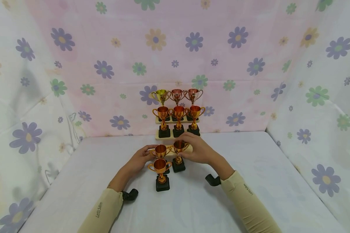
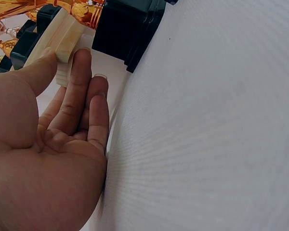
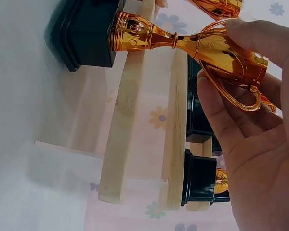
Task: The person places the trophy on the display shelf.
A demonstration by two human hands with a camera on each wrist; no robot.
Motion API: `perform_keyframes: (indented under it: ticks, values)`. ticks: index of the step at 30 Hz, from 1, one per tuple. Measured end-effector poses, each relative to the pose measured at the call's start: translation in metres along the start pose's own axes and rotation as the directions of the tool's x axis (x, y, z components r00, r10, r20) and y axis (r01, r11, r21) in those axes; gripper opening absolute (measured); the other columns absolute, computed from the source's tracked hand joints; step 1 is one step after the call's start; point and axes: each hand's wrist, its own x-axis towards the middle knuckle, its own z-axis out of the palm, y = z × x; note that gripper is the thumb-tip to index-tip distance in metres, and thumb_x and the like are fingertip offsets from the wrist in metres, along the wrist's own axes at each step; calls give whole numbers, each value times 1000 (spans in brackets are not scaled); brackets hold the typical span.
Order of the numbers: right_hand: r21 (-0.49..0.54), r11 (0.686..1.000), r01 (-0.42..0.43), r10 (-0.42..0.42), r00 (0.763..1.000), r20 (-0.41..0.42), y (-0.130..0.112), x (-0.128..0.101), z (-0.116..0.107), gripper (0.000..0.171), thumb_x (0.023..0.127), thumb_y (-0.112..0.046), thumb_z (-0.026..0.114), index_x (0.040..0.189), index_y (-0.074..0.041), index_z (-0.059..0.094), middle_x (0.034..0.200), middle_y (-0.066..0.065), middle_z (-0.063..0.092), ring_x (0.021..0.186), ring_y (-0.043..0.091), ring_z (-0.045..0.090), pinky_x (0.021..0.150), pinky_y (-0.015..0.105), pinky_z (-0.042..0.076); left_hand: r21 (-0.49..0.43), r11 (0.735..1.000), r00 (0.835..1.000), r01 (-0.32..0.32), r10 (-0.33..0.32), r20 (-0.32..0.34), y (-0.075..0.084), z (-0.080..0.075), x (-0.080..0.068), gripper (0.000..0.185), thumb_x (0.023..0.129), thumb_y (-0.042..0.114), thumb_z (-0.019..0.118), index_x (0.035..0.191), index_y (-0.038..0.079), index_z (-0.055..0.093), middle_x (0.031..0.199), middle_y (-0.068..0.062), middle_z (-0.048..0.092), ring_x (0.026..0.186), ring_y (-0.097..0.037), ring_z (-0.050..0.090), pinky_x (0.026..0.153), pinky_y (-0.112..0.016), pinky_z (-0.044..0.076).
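My right hand (image 1: pixel 196 149) holds an orange-gold trophy cup (image 3: pixel 221 55) by its bowl, thumb on one side and fingers on the other. Its black base (image 1: pixel 179 165) is low, in front of the stand. At the stand's left end my left hand (image 1: pixel 139 159) grips the edge of a pale wooden shelf (image 2: pixel 70 41) between thumb and fingers. Beside that hand is a second orange-gold trophy cup (image 1: pixel 160 150), its lower part largely hidden. Nearer, a third trophy cup (image 1: pixel 159 165) stands upright on the white table.
The stepped wooden stand (image 1: pixel 158 137) carries three orange-gold trophies (image 1: pixel 179 113) on one tier. Above and behind them stand a yellow-gold trophy (image 1: pixel 161 95) and two rose-coloured trophies (image 1: pixel 177 95). White cloth covers the table (image 1: pixel 250 181); flowered curtains (image 1: pixel 175 38) enclose it.
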Motion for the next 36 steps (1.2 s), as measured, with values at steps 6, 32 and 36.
perform_keyframes:
  ticks: [6, 32, 36]
  values:
    - [-3, 1000, 4, -4, 1000, -6, 0, 0, -1, 48, 92, -20, 86, 137, -15, 69, 130, -4, 65, 118, 12, 62, 102, 39, 55, 9, 1000, 1000, 6, -6, -6, -2, 0, 1, 49, 110, 24, 60, 157, 13, 48, 133, -10, 73, 132, -32, 61, 122, -62, 31]
    - [3, 999, 44, -44, 996, -84, -11, 0, -16, 49, 93, -23, 85, 138, -10, 68, 130, 0, 65, 121, 20, 61, 106, 49, 52, 1, 1000, 1000, -13, 13, 5, -4, -2, 2, 50, 110, 25, 60, 158, 13, 47, 133, -9, 73, 129, -30, 63, 120, -59, 35]
    - [2, 999, 53, -53, 994, -101, -14, 0, -19, 51, 93, -22, 85, 139, -9, 68, 131, 2, 65, 122, 21, 62, 106, 49, 53, -1, 1000, 1000, -18, 18, 8, -4, -2, 2, 50, 111, 24, 59, 158, 13, 47, 133, -10, 72, 128, -30, 63, 119, -59, 35]
